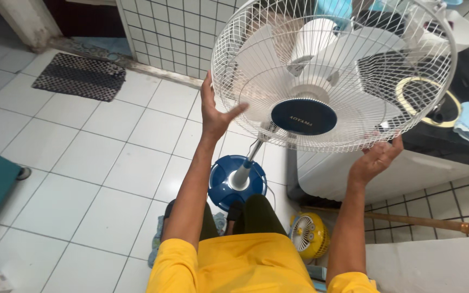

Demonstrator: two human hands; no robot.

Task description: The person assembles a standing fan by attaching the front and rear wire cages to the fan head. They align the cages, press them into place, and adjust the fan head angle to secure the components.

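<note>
Holding the fan from both sides, I am watching my left hand [214, 111] pressing its open palm and spread fingers against the left rim of the white wire guard [334, 73], thumb reaching inward over the wires. It is not closing around anything; it is lying flat on the cage. My right hand [374, 158] is cupping the lower right edge of the same guard from underneath, fingers curling up onto the rim, a loose hold rather than a tight fist. So the round fan head is sitting between my two hands, up and far from my body, with the left hand higher on the rim and the right hand lower and nearer to me.

The guard's face is tilting toward me, with the dark blue centre cap [304, 116] showing just left of the midpoint between the hands. Behind the wires the pale blades [261, 65] are showing, seemingly at rest. From below the cap, the grey pole [248, 163] is running down and to the left, toward the round blue base [229, 187] standing on the white tiled floor [99, 163] just in front of my knees. That makes the fan's long axis slant from the near base up to the far right.

Going outward, a small yellow fan [309, 234] is lying on the floor near my right arm, a dark mat [80, 76] is lying far left, and a black-topped appliance [457, 130] is standing at right behind the guard.
</note>
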